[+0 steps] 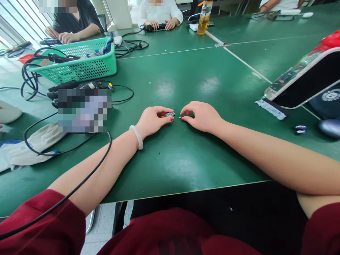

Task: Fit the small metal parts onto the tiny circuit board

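Observation:
Over the middle of the green table (191, 156), my two hands face each other with a narrow gap between the fingertips. Between thumb and fingers, my left hand (153, 120) pinches a small dark piece with a silvery patterned face (170, 114); its exact kind is too small to tell. My right hand (203, 115) has thumb and forefinger closed on a tiny dark piece with a light spot (181, 117), mostly covered by the fingertips. The two pieces are apart. A white bangle (136, 137) circles my left wrist.
A black cable (87, 182) crosses my left forearm. To the left are a green basket (79, 67) of cables and a white glove (39, 141). On the right are a leaning phone (308, 78) and a mouse (330, 127). Beyond stand a bottle (204, 19) and seated people.

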`<action>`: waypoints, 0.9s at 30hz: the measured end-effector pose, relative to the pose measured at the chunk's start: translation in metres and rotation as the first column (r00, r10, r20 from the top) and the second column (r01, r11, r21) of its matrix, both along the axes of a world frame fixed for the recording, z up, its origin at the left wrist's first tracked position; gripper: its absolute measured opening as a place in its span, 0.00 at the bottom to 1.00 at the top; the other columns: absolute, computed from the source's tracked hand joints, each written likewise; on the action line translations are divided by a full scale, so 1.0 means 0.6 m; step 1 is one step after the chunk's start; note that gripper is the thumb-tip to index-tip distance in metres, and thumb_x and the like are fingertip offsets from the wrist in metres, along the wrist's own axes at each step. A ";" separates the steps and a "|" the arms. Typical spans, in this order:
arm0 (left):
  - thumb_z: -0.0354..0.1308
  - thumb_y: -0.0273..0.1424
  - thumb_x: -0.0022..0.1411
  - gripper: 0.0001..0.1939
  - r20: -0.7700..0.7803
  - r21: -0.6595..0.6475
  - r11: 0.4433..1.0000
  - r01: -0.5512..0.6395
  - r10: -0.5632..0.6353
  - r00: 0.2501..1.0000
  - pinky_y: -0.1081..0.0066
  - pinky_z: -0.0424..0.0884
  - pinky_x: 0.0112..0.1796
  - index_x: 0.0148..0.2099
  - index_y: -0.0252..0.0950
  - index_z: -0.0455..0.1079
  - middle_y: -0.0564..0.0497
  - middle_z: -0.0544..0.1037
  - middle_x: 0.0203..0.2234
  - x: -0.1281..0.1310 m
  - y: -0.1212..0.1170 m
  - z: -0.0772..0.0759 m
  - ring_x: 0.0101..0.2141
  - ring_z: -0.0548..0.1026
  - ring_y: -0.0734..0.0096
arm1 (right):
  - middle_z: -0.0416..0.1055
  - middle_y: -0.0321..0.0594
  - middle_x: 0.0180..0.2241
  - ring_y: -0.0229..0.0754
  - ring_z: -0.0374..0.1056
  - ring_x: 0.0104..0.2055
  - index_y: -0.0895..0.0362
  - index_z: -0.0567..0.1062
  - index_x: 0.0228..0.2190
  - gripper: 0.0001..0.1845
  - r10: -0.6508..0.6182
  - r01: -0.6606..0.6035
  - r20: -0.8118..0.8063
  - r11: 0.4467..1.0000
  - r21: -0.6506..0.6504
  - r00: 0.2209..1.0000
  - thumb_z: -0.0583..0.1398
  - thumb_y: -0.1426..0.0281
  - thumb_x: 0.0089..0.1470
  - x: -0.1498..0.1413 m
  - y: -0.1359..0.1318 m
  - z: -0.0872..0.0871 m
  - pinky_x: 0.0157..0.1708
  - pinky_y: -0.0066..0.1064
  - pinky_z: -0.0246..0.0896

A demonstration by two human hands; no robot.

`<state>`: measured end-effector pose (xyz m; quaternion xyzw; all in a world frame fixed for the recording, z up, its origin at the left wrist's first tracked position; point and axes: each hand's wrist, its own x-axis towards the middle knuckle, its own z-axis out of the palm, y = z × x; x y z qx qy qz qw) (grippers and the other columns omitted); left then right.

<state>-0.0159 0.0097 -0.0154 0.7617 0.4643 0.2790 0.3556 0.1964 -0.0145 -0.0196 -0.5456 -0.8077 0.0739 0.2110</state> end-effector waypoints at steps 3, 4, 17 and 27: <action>0.64 0.41 0.51 0.21 -0.039 0.032 0.999 0.004 -0.003 0.999 0.67 0.69 0.38 0.46 0.36 0.77 0.48 0.79 0.31 0.000 -0.001 0.000 0.31 0.72 0.70 | 0.71 0.39 0.31 0.40 0.64 0.32 0.55 0.76 0.29 0.07 -0.021 0.021 0.007 0.997 -0.068 1.000 0.60 0.66 0.54 -0.002 0.003 -0.001 0.32 0.32 0.55; 0.64 0.41 0.51 0.21 -0.044 0.036 0.999 0.009 -0.007 0.999 0.66 0.69 0.38 0.46 0.36 0.77 0.48 0.79 0.31 0.000 -0.001 0.000 0.31 0.72 0.69 | 0.71 0.39 0.30 0.39 0.64 0.31 0.56 0.76 0.27 0.08 -0.020 0.021 0.001 0.997 -0.077 1.000 0.60 0.66 0.54 -0.003 0.003 -0.001 0.32 0.32 0.55; 0.63 0.40 0.51 0.20 -0.072 0.038 0.999 0.032 -0.029 0.997 0.66 0.70 0.39 0.45 0.38 0.77 0.48 0.80 0.33 0.000 -0.005 0.002 0.32 0.73 0.69 | 0.72 0.38 0.28 0.39 0.63 0.29 0.56 0.76 0.26 0.08 -0.073 0.066 -0.087 0.995 -0.074 0.994 0.59 0.68 0.53 -0.004 0.009 -0.006 0.30 0.32 0.53; 0.64 0.39 0.51 0.19 -0.067 0.024 0.999 0.035 -0.033 0.997 0.66 0.69 0.39 0.45 0.38 0.78 0.49 0.80 0.32 0.002 -0.007 0.003 0.32 0.73 0.69 | 0.72 0.38 0.28 0.39 0.62 0.29 0.56 0.77 0.26 0.08 -0.093 0.085 -0.134 0.994 -0.065 0.987 0.60 0.67 0.53 0.006 0.020 -0.010 0.30 0.32 0.54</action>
